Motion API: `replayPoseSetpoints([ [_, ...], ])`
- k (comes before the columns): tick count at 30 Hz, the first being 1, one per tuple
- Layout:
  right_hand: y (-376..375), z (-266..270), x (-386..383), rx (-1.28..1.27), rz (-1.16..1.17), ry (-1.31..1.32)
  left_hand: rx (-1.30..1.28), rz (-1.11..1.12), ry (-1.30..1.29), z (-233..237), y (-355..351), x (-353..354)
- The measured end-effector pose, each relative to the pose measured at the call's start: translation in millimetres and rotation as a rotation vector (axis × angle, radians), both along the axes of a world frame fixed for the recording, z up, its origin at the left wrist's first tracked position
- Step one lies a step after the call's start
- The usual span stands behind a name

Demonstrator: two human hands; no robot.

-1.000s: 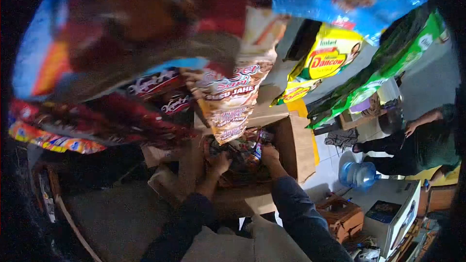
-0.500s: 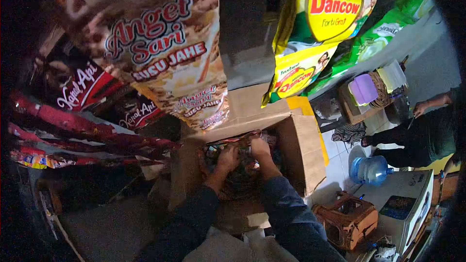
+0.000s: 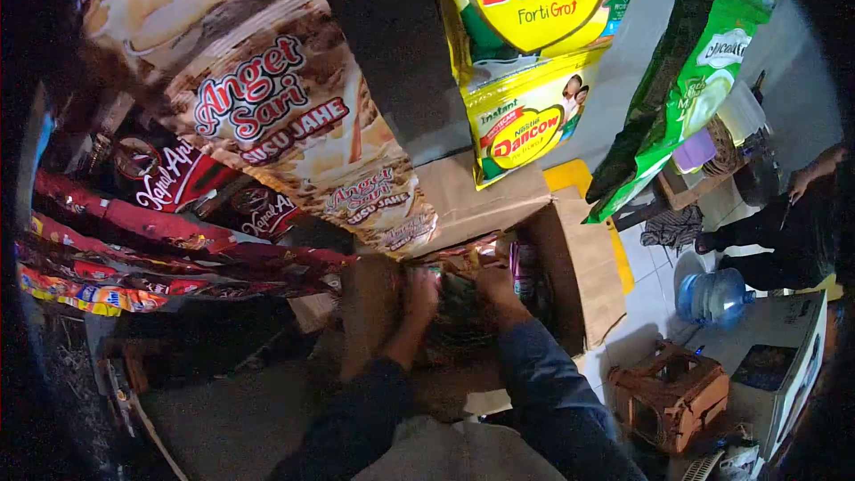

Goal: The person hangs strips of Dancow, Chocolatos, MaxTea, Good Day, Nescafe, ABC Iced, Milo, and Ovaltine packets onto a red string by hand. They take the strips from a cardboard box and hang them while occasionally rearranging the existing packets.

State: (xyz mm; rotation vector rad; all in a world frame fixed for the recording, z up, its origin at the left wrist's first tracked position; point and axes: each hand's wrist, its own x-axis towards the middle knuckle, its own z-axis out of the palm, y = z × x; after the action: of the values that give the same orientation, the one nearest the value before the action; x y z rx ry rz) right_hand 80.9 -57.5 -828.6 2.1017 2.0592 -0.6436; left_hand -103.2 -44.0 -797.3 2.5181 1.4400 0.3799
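Both my hands reach into an open cardboard box (image 3: 579, 276) in front of me. My left hand (image 3: 420, 289) and my right hand (image 3: 495, 283) are closed on a bundle of shiny snack packets (image 3: 456, 307) inside the box. Dark long sleeves cover both my arms. What lies deeper in the box is hidden by my hands and the packets.
Strips of sachets hang close overhead: brown Anget Sari (image 3: 267, 116), dark red Kapal Api (image 3: 178, 183), yellow Dancow (image 3: 525, 116), green packs (image 3: 686, 98). A water jug (image 3: 712, 296), a brown plastic stool (image 3: 670, 396) and a white box (image 3: 784, 365) stand right. Another person (image 3: 802, 214) sits far right.
My view has tilted, so the hanging sachets look larger and nearer. My hands have stayed in the box and drawn closer together on the packets.
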Motion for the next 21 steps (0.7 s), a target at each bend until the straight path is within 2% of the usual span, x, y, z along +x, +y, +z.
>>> replayPoseSetpoints([
  [1,-5.5,-7.4,-0.8,-0.005,0.022,0.027,-0.109,0.114,-0.064,18.0,5.7,5.9],
  [2,-9.9,-3.1,-3.4,-0.011,0.025,0.019,-0.115,0.117,-0.072,20.9,11.7,11.3],
  [4,-16.8,28.9,-17.4,0.114,-0.235,0.035,-0.031,0.216,-0.243,24.8,20.2,21.4],
  [5,-17.5,71.2,-20.4,0.059,-0.217,-0.011,0.099,0.215,-0.347,28.6,16.5,32.5],
  [8,-18.6,58.9,-28.3,0.203,-0.113,-0.138,0.089,0.133,-0.281,49.9,11.1,64.0],
  [9,-10.3,83.8,-18.3,-0.18,0.007,0.059,0.028,0.033,-0.337,41.1,15.1,67.7],
  [10,-11.3,84.9,-18.1,-0.182,0.001,0.05,0.026,0.029,-0.347,22.3,22.6,73.1],
  [12,-16.6,82.1,-27.2,-0.016,-0.164,-0.027,-0.507,-0.15,-0.213,-27.6,37.8,84.3],
  [13,-21.6,70.2,-32.1,0.211,-0.073,-0.178,-0.41,-0.341,-0.412,-24.7,39.9,87.9],
  [14,-28.6,57.5,-35.6,0.433,0.022,-0.329,-0.413,-0.346,-0.422,-23.5,34.6,91.6],
  [16,-44.9,90.9,-34.8,0.362,0.108,-0.289,-0.035,-0.025,-0.155,52.8,22.0,103.0],
  [18,-55.1,127.5,-34.7,0.01,0.03,-0.042,-0.037,-0.05,-0.2,49.0,17.1,106.7],
  [20,-77.0,103.4,-37.9,-0.191,-0.01,0.041,0.036,0.014,-0.3,38.4,5.6,107.0],
  [21,-86.8,99.3,-41.5,-0.185,-0.008,0.044,-0.012,0.083,-0.352,39.0,1.6,110.7],
])
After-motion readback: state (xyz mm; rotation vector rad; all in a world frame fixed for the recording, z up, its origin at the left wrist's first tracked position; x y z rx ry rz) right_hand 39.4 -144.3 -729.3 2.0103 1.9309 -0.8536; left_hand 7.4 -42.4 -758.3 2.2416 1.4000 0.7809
